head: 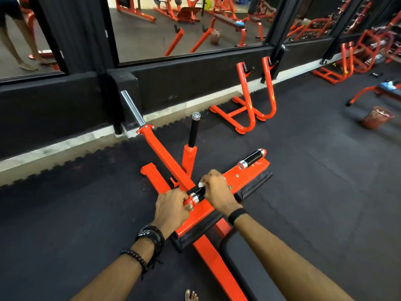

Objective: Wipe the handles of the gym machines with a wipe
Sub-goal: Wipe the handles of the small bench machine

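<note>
An orange row machine point(245, 173) stands on the black floor in front of me. Its left handle point(196, 195), black with a chrome collar, lies between my two hands. My right hand point(213, 190) is curled over this handle with a white wipe point(201, 184) pinched against it. My left hand point(172, 206) grips the orange end of the same handle. The right handle point(252, 159), black with chrome ends, sits free at the far end of the orange bar. An upright black grip point(193, 131) rises behind.
A chrome loading sleeve point(132, 107) slants up at the back left. A black padded seat point(249, 263) lies under my right forearm. An orange rack point(251, 101) stands by the mirrored wall, and a red bucket point(377, 117) sits at the right. A bare foot point(191, 296) shows at the bottom edge.
</note>
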Demonstrator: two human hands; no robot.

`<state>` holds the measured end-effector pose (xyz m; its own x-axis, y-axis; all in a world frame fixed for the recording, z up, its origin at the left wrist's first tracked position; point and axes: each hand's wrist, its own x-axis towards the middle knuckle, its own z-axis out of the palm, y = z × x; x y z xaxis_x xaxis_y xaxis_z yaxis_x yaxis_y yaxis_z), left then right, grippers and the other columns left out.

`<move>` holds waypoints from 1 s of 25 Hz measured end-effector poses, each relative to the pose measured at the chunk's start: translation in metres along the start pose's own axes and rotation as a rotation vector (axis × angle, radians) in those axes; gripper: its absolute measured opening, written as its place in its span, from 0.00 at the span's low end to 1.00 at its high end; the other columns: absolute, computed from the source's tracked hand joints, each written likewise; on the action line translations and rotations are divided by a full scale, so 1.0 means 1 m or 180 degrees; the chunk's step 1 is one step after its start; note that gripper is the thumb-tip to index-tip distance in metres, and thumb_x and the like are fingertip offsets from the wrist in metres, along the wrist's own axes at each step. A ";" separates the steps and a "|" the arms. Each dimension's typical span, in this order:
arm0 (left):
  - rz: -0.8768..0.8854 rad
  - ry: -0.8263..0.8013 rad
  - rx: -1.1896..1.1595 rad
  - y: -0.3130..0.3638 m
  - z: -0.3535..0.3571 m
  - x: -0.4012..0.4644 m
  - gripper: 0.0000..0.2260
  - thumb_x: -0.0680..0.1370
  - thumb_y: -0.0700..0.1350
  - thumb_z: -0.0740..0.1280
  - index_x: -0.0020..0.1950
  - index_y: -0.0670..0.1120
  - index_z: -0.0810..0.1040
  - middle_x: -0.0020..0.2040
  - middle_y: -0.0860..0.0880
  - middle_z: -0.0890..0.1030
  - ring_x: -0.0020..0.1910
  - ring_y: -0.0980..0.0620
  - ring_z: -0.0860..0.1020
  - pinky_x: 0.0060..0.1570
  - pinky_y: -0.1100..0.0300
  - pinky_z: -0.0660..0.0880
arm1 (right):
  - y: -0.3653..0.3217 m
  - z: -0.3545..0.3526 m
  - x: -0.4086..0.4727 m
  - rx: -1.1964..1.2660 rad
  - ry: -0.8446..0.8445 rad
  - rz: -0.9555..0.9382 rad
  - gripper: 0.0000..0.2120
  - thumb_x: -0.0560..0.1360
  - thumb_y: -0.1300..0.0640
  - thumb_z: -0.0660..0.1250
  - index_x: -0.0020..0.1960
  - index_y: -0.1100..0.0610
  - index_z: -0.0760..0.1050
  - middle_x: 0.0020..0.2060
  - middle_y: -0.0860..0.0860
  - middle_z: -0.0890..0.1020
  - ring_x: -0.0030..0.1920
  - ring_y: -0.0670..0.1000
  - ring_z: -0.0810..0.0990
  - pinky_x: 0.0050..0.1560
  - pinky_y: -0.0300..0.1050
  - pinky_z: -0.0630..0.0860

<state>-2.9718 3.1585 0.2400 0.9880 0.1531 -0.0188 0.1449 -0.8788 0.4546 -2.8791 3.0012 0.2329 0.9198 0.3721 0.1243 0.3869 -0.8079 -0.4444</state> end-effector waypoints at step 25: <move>0.1340 -0.0027 -0.1240 0.096 0.024 -0.060 0.14 0.73 0.47 0.72 0.58 0.47 0.79 0.56 0.47 0.79 0.58 0.44 0.77 0.59 0.48 0.72 | 0.017 -0.076 -0.196 0.2360 0.2025 0.1801 0.09 0.77 0.55 0.72 0.42 0.60 0.80 0.31 0.56 0.80 0.35 0.51 0.79 0.39 0.48 0.78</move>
<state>-3.0156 3.0545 0.2632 0.9569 -0.1791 0.2285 -0.2899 -0.6317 0.7189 -3.0480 2.8802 0.2686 0.8985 -0.4328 0.0732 -0.0351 -0.2369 -0.9709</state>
